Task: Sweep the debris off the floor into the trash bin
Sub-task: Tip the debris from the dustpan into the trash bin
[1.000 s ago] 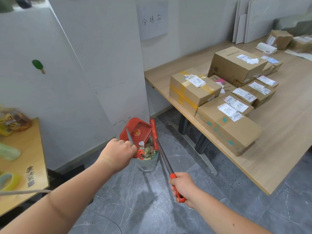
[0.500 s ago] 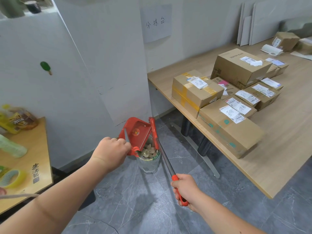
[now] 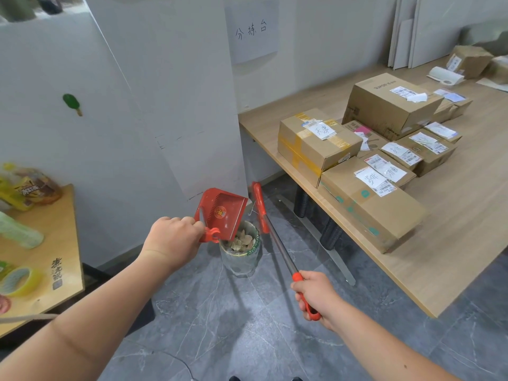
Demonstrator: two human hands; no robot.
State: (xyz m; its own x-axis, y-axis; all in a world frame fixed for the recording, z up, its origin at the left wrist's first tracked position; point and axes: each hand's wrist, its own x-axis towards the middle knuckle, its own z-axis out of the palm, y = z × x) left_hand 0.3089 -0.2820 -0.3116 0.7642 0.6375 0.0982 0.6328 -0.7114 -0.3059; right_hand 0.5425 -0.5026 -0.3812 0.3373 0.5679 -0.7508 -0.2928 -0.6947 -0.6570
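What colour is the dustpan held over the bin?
Red, with a round gold emblem; the dustpan shows in the head view.

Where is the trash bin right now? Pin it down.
In the head view, the trash bin stands on the grey floor at centre, directly under the red dustpan tipped by the left hand, beside the wall corner.

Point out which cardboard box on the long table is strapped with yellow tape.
The box at the near-left end of the cluster, closest to the wall corner. Yellow tape bands cross its top and front; the other boxes show none.
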